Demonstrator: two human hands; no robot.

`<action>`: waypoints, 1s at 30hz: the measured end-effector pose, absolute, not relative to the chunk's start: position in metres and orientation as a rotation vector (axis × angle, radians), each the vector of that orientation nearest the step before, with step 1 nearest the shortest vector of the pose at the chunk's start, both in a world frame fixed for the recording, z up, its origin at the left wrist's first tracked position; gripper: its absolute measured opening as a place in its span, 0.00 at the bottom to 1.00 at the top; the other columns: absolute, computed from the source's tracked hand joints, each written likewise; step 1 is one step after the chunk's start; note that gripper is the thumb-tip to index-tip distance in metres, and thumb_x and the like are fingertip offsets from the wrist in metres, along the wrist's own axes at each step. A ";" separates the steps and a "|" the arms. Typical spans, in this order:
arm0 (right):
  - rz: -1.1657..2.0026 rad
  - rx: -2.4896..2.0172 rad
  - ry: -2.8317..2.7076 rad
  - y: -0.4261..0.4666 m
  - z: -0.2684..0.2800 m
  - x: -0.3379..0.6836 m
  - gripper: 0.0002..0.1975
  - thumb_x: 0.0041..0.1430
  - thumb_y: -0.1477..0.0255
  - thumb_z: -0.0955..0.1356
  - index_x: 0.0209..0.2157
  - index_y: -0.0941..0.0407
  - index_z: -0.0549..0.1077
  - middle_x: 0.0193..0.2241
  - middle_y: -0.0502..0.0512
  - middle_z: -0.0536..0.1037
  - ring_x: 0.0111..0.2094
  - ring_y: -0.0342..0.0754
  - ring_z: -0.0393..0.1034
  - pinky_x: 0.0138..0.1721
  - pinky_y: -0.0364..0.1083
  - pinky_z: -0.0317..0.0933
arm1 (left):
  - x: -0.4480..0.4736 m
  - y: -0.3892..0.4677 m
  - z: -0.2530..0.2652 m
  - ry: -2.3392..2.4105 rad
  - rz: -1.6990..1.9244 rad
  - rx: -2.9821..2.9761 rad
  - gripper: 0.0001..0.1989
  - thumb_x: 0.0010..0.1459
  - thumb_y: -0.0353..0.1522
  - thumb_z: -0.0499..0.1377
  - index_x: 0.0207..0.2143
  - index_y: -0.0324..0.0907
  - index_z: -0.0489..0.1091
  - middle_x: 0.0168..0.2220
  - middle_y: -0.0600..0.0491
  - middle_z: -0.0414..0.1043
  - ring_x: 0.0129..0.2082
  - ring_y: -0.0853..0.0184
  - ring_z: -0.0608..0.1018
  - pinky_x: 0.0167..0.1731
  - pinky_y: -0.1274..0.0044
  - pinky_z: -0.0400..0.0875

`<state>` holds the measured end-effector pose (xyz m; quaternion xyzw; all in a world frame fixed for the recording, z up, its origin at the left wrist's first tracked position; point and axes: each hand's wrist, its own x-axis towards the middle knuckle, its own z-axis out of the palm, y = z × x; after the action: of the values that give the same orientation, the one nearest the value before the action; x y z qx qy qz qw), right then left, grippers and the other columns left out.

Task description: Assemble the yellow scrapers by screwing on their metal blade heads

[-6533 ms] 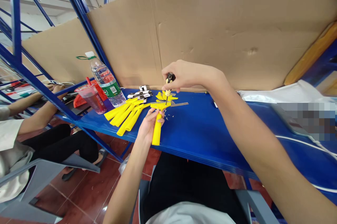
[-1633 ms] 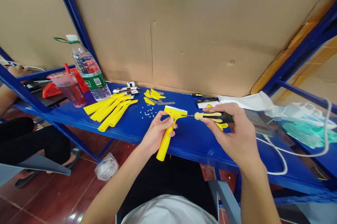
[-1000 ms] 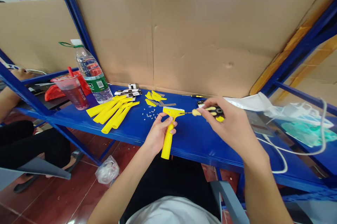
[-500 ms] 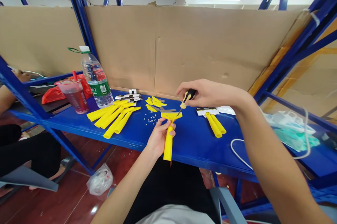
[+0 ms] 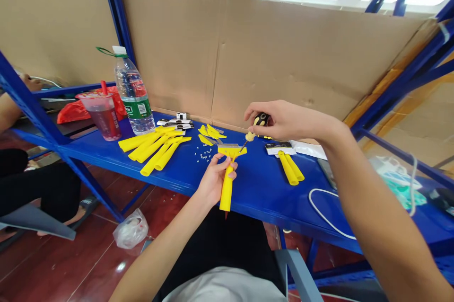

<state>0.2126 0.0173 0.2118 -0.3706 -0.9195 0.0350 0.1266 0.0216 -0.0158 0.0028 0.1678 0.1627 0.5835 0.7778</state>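
My left hand (image 5: 213,181) is wrapped round the neck of a yellow scraper (image 5: 226,190), held upright over the shelf's front edge with its wide head away from me. A metal blade strip shows along the top of that head. In my right hand (image 5: 283,119) is a black and cream screwdriver (image 5: 250,136), tilted, its tip at the right end of the scraper head. Loose small screws (image 5: 204,155) lie left of the head. Behind them sit small yellow plastic pieces (image 5: 209,133) with metal strips among them.
Several yellow scraper handles (image 5: 152,150) lie fanned out on the blue shelf (image 5: 269,198). Two more yellow handles (image 5: 290,169) stick out from a black-and-white card at right. A water bottle (image 5: 136,98), a drink cup (image 5: 101,115) and a white cable (image 5: 321,214) are around. Another person's hand (image 5: 31,83) shows far left.
The view has shifted slightly. My right hand has turned the screwdriver a little, its handle end now facing more toward me. The scraper stays in my left hand.
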 end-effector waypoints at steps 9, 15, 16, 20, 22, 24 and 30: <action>0.220 -0.980 -2.771 0.014 0.221 0.213 0.10 0.66 0.63 0.73 0.46 0.47 0.81 0.40 0.51 0.85 0.36 0.51 0.77 0.36 0.50 0.66 | 0.021 -0.015 0.002 0.356 1.259 0.381 0.22 0.54 0.21 0.74 0.44 0.44 0.69 0.45 0.49 0.74 0.33 0.71 0.76 0.25 0.83 0.65; -0.089 -1.066 -2.611 0.020 0.198 0.208 0.09 0.72 0.60 0.69 0.42 0.50 0.75 0.34 0.53 0.82 0.32 0.51 0.72 0.37 0.51 0.63 | 0.021 -0.015 0.001 0.368 1.256 0.367 0.22 0.53 0.21 0.74 0.44 0.44 0.69 0.44 0.49 0.74 0.33 0.70 0.76 0.25 0.83 0.65; -0.082 -1.053 -2.593 0.019 0.196 0.209 0.08 0.72 0.61 0.69 0.44 0.50 0.74 0.37 0.55 0.82 0.34 0.52 0.73 0.38 0.51 0.64 | 0.022 -0.015 0.001 0.373 1.257 0.366 0.23 0.53 0.20 0.74 0.44 0.44 0.69 0.44 0.49 0.74 0.33 0.70 0.76 0.25 0.83 0.65; 0.222 -0.921 -2.527 0.012 0.188 0.211 0.12 0.70 0.61 0.70 0.51 0.51 0.71 0.49 0.59 0.82 0.41 0.53 0.76 0.43 0.52 0.70 | 0.023 -0.016 0.002 0.357 1.273 0.367 0.22 0.53 0.21 0.74 0.43 0.44 0.68 0.44 0.49 0.74 0.33 0.70 0.76 0.25 0.83 0.64; 0.272 -0.876 -2.458 0.009 0.183 0.211 0.13 0.71 0.59 0.71 0.49 0.51 0.70 0.46 0.58 0.83 0.41 0.53 0.76 0.43 0.52 0.70 | 0.023 -0.016 0.002 0.346 1.278 0.366 0.22 0.53 0.21 0.74 0.43 0.44 0.68 0.44 0.49 0.74 0.33 0.70 0.76 0.24 0.83 0.64; 0.162 -0.871 -2.394 0.009 0.175 0.210 0.14 0.71 0.56 0.71 0.45 0.51 0.70 0.43 0.56 0.82 0.41 0.53 0.76 0.45 0.53 0.70 | 0.023 -0.016 0.002 0.344 1.275 0.362 0.23 0.52 0.20 0.74 0.43 0.44 0.67 0.43 0.50 0.74 0.33 0.70 0.76 0.24 0.83 0.64; 0.356 -0.730 -2.311 0.015 0.149 0.207 0.17 0.72 0.64 0.70 0.57 0.50 0.66 0.56 0.62 0.78 0.53 0.55 0.78 0.50 0.54 0.73 | 0.023 -0.015 0.001 0.352 1.278 0.364 0.24 0.52 0.21 0.75 0.44 0.45 0.66 0.43 0.50 0.74 0.32 0.71 0.76 0.24 0.83 0.65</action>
<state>0.2074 0.0154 0.1492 -0.2803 -0.8875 0.1369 0.3390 0.0230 -0.0148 0.0012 0.1678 0.1626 0.5899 0.7730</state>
